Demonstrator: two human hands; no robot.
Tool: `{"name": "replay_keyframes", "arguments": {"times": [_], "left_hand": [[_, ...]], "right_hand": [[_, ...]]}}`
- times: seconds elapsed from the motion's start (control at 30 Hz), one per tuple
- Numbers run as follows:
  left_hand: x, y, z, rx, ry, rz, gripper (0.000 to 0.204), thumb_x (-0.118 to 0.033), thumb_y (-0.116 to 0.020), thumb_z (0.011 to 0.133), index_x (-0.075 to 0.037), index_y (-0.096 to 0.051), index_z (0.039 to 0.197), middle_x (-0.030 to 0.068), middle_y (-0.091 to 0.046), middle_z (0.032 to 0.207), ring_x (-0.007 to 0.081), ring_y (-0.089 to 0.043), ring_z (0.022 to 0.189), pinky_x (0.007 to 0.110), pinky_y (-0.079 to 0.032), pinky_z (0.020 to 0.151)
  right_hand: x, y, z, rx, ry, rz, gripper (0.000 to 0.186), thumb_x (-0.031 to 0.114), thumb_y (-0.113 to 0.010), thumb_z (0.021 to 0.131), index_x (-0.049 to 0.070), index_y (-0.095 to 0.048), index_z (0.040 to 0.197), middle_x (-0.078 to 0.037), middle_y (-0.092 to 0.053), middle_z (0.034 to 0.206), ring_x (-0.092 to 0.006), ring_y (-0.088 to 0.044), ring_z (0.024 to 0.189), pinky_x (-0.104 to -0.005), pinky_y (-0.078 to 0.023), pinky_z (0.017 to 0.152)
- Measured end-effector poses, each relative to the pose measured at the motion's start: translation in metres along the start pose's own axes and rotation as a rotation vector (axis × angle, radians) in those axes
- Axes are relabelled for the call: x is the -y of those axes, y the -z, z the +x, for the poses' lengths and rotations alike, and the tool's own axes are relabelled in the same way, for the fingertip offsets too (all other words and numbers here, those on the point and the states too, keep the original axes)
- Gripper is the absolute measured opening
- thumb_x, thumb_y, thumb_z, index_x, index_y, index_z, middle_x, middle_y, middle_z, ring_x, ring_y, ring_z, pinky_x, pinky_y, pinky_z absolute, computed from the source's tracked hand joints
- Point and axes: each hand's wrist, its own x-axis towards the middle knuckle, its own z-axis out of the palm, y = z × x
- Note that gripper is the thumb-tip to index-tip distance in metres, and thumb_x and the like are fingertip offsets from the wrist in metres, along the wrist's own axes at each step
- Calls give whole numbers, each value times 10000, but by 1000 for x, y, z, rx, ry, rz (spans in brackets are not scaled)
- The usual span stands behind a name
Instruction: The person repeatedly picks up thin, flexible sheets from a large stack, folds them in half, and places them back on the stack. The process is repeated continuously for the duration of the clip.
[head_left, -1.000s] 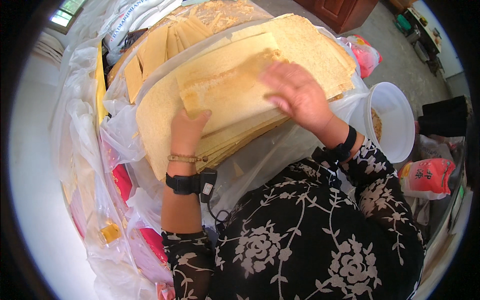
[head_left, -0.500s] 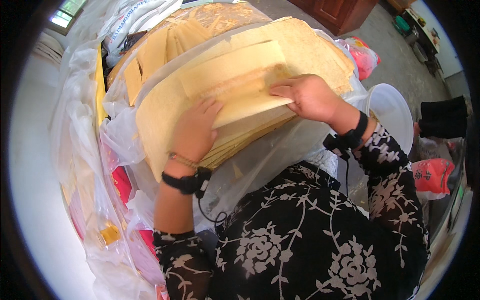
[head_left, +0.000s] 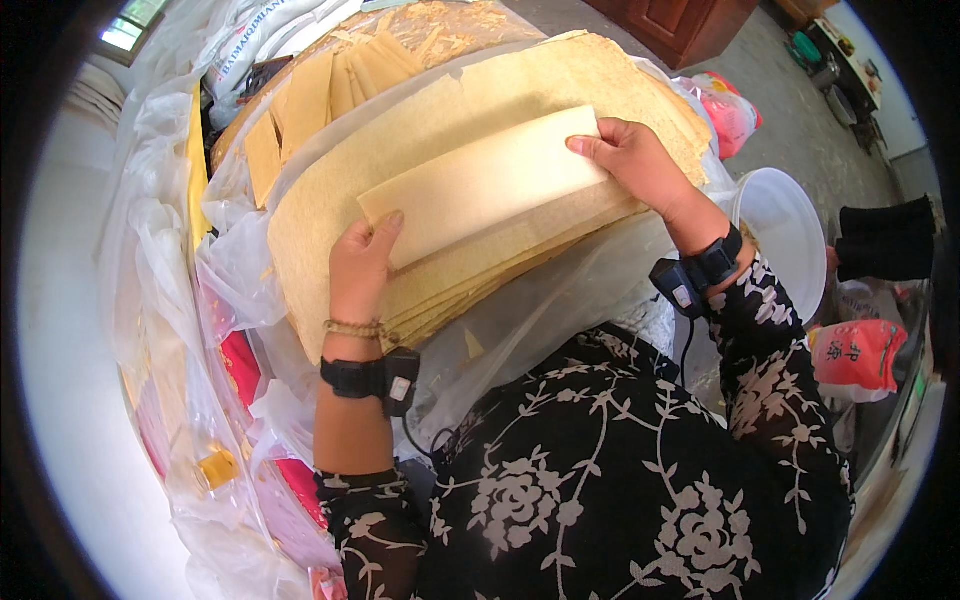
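A pale yellow thin flatbread [head_left: 495,185], folded into a long flat strip, is held between both hands above a stack of large thin flatbreads [head_left: 330,225]. My left hand [head_left: 362,262] grips the strip's near left end, thumb on top. At the other end, my right hand [head_left: 640,165] pinches the upper right corner with its thumb on top and fingers behind. The strip is slightly tilted, and its smooth upper face shows. Behind the stack lie several folded flatbread strips [head_left: 305,100], partly overlapping.
Clear plastic sheeting [head_left: 560,290] lies under and around the stack. A white bucket [head_left: 790,215] stands at the right, near a red and white bag [head_left: 858,355]. Another red bag [head_left: 728,115] lies behind it. Loose flakes [head_left: 470,30] cover the far surface.
The flatbread's near edge has been folded over, making a flat, smooth strip. Both hands have moved to its ends, and the strip appears lifted off the stack.
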Motion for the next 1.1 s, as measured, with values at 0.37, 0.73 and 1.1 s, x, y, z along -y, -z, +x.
{"name": "replay_keyframes", "arguments": {"times": [0.37, 0.73, 1.1], "left_hand": [[-9, -62, 2, -305, -939, 1079, 632, -338, -685, 953, -25, -523, 1477, 184, -535, 1511, 348, -493, 1398, 462, -373, 1168], [-3, -87, -1, 54, -824, 1040, 882, -595, -735, 855, -54, -497, 1509, 159, -427, 1616, 323, -335, 1527, 492, -229, 1247], [10, -36, 34, 22, -795, 1122, 545, -348, -631, 990, -147, -540, 1489, 105, -500, 1574, 314, -435, 1474, 496, -321, 1198]], "right_hand": [[11, -8, 23, -100, -27, -578, 463, 416, -762, 919, -44, -722, 891, -175, -670, 725, -246, -615, 659, -398, -506, 675], [8, -48, 4, -232, 679, -1015, 493, 370, -645, 990, 164, -613, 1436, -111, -575, 1484, -311, -563, 1344, -437, -452, 1114], [-12, -59, 2, 49, 636, -1051, 515, 297, -549, 1046, 205, -493, 1551, -48, -385, 1673, -271, -314, 1564, -512, -237, 1272]]}}
